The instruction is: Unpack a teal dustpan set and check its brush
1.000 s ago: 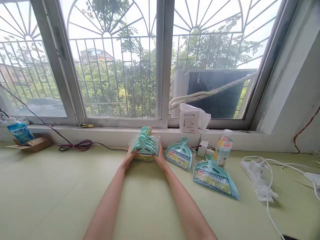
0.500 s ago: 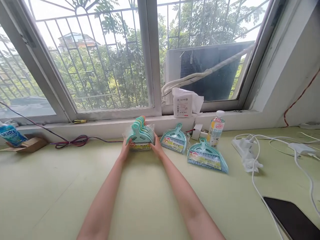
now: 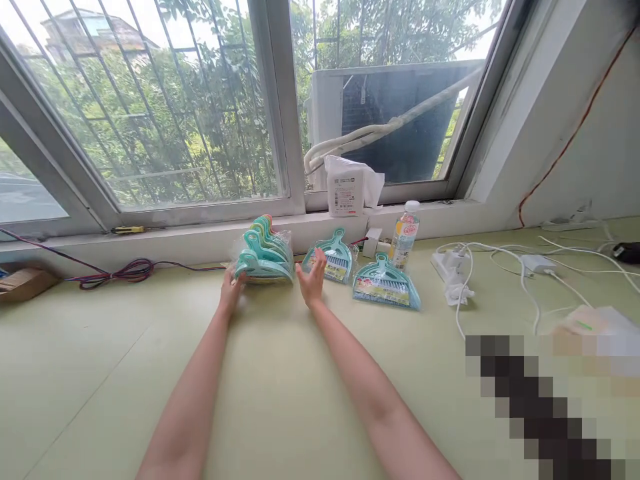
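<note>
One bagged stack of teal dustpans (image 3: 264,259) sits on the desk (image 3: 150,373). Left hand (image 3: 230,293), open, lies at its lower corner, contact unclear; right hand (image 3: 311,280), spread, just beside it, holds nothing.

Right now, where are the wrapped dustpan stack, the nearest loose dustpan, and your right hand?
wrapped dustpan stack (image 3: 264,259), head view, on the teal handles
loose dustpan (image 3: 336,243), head view, on its teal handle
right hand (image 3: 312,280), head view, on the palm
</note>
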Motion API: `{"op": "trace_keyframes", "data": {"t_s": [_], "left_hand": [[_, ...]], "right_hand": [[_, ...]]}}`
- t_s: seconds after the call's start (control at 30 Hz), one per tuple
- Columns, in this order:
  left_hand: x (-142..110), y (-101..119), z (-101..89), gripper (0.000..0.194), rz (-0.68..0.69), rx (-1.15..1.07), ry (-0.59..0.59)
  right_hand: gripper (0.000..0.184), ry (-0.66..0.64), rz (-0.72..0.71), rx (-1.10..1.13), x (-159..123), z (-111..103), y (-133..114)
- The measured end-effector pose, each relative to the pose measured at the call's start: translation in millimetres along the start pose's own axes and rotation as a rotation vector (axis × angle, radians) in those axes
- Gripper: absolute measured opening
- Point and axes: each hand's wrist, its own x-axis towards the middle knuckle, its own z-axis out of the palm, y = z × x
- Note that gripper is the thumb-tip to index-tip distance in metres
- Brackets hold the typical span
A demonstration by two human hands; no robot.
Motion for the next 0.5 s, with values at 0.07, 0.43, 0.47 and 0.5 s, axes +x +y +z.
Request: {"op": "trace_keyframes", "data": {"t_s": [0.07,0.43,0.47,0.5], "left_hand": [[-1,3,1.9,0.072,-0.008,0.035,0.025],[8,35,17.3,0.067,-0.211,0.447,0.206],[10,33,17.1,0.068,-0.241,0.452,0.194],[13,31,17.0,0.069,-0.273,0.452,0.176]], "right_hand": [[0.057,-0.022,-0.011,-0.05,-2,-8,-3],[0.021,-0.391,0.044,-0.103,0,5,4],[0.021,-0.377,0.05,-0.102,0,5,4],[0.021,-0.366,0.057,-0.105,0,5,3]]}}
